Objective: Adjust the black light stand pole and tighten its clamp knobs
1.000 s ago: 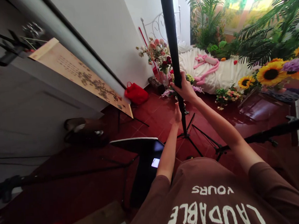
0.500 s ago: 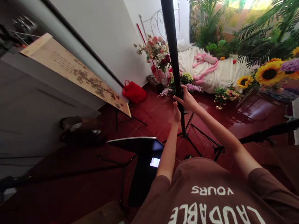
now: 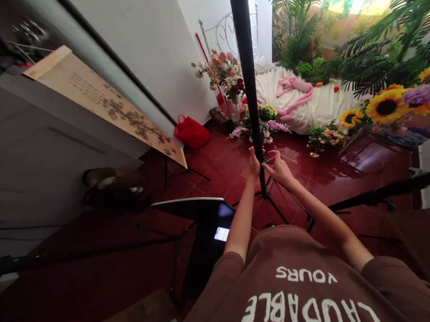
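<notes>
A tall black tripod stand [image 3: 247, 70] rises in front of me, its legs spread on the floor. My left hand [image 3: 254, 164] is closed around the pole from the left, low down near a dark joint. Just right of the same joint is my right hand [image 3: 281, 170], fingers apart and thumb pointing at the pole. Whether that thumb touches the joint is too small to tell. Left of my forearm, a phone [image 3: 222, 234] with a lit screen lies on a dark flat surface [image 3: 203, 260].
A hanging scroll [image 3: 104, 102] leans at the left, with a red bag [image 3: 192, 132] beyond it. Flowers [image 3: 227, 72] and a white-draped bed [image 3: 329, 104] with a pink plush toy [image 3: 296, 89] stand ahead. Another black pole [image 3: 394, 190] crosses at right. A cardboard box [image 3: 137, 318] sits lower left.
My right hand has come down the pole from above the left hand to beside it, and its fingers have left the pole. The left hand has stayed in place.
</notes>
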Demonstrator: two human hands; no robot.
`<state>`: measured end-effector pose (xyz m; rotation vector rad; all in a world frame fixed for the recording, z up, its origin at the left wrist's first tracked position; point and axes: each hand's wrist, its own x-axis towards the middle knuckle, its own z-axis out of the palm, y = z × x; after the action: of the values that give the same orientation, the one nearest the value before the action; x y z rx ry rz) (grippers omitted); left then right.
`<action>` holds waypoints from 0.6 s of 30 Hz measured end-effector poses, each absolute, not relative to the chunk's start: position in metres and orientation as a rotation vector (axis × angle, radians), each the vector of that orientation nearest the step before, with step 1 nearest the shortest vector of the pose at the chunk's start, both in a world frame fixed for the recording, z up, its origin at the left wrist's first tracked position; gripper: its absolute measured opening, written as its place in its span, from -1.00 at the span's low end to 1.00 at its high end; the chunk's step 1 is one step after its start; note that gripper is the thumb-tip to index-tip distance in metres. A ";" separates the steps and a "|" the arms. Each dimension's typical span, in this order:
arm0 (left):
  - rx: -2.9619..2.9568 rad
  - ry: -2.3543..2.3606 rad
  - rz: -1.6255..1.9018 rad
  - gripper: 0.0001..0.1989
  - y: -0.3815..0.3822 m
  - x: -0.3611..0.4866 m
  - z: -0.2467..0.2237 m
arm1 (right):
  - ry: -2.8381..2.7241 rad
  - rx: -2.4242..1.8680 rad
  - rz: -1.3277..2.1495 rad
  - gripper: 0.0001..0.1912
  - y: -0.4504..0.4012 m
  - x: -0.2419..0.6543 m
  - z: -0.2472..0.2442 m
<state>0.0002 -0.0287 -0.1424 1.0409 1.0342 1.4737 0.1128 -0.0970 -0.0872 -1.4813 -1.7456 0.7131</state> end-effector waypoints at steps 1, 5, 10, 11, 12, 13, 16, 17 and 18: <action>1.039 1.045 1.476 -0.29 -0.029 0.000 -0.142 | -1.727 -1.496 0.734 -0.52 -0.097 0.110 -0.089; 1.047 1.070 1.499 -0.31 -0.031 0.001 -0.141 | -1.739 -1.550 0.702 -0.59 -0.097 0.102 -0.097; 1.065 1.054 1.511 -0.34 -0.031 0.001 -0.139 | -1.688 -1.507 0.644 -0.61 -0.098 0.094 -0.107; 1.064 1.059 1.508 -0.34 -0.031 0.001 -0.139 | -1.661 -1.490 0.655 -0.63 -0.098 0.093 -0.108; 1.063 1.067 1.504 -0.34 -0.031 0.001 -0.138 | -1.630 -1.472 0.671 -0.64 -0.098 0.092 -0.109; 1.061 1.074 1.501 -0.35 -0.031 0.001 -0.138 | -1.593 -1.456 0.693 -0.66 -0.098 0.091 -0.110; 1.052 1.077 1.488 -0.35 -0.030 0.001 -0.140 | -1.415 -1.431 0.814 -0.74 -0.098 0.086 -0.111; 1.046 1.081 1.481 -0.35 -0.030 0.001 -0.141 | -1.333 -1.432 0.871 -0.76 -0.097 0.084 -0.112; 1.041 1.091 1.474 -0.35 -0.030 0.002 -0.142 | -1.246 -1.432 0.935 -0.78 -0.096 0.082 -0.112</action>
<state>0.0015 -0.0295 -0.1422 1.0407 1.0913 1.4740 0.0823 -0.0963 -0.1122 -1.4321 -1.2456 0.9352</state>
